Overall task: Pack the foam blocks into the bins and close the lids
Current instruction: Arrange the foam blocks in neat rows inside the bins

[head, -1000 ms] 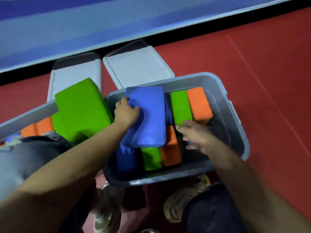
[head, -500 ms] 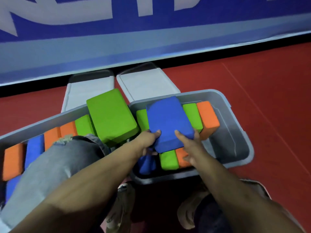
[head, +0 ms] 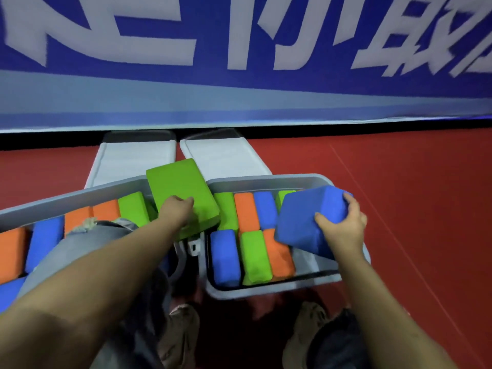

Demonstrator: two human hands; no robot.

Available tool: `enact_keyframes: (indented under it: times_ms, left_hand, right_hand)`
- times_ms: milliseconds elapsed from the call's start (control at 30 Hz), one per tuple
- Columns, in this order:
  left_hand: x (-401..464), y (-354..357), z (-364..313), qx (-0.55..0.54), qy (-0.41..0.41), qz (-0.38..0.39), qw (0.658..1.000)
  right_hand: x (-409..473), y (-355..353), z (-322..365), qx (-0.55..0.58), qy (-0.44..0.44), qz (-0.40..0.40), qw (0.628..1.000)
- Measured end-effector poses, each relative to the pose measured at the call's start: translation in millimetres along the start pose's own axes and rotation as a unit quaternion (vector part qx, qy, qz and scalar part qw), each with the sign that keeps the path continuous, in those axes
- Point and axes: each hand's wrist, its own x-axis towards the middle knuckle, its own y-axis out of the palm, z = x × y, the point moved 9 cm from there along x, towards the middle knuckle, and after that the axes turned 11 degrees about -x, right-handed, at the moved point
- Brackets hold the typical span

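Observation:
Two grey bins stand side by side on the red floor. The right bin [head: 269,180] holds blue, green and orange foam blocks standing on edge. Over its right end my right hand [head: 343,230] grips a large blue block [head: 306,219], tilted. My left hand [head: 177,213] rests on a large green block [head: 181,190] that lies across the gap between the bins; whether its fingers curl round the block is unclear. The left bin [head: 66,199] also holds orange, blue and green blocks, partly hidden by my left arm and knee.
Two grey lids [head: 135,158] [head: 226,158] lie flat on the floor just behind the bins, against a blue banner wall [head: 239,75]. Red floor stretches to the right. My shoes [head: 181,334] stand just in front of the bins.
The blue block moved from the middle of the right bin to its right end, now held by my right hand alone. My left hand left it and went to the green block.

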Motion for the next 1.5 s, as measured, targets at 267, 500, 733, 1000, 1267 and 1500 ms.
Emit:
enact_keyframes:
  times_ms: [267,500,733,1000,1267,1500]
  left_hand:
    - [15.3,18.9,93.9,-0.112,-0.263,0.044,0.957]
    - [72.0,15.2,151.6,-0.14,-0.32,0.041,0.936]
    - [13.6,19.4,74.1,-0.268,-0.241,0.014,0.933]
    - [-18.2,53.9,-5.1,-0.322,-0.108,0.021,0.94]
    - [-49.8,115.9,-53.4,-0.115,-0.01,0.128,0.985]
    - [-68.2,137.2,-43.1,0.098,0.003,0.101,0.99]
  right_hand:
    - [-3.3,24.9,1.4,-0.062,-0.071,0.043,0.995]
    - [-6.3,39.8,10.4,-0.098,-0.166,0.061,0.979]
    - [-2.0,59.0,10.2,-0.167,-0.163,0.107,0.966]
    - [-0.7,31.6,-7.8,-0.166,-0.14,0.151,0.964]
    - [19.2,-14.1,-59.0,-0.25,-0.063,0.063,0.964]
    - [34.3,1.8,-76.5,-0.238,-0.073,0.056,0.967]
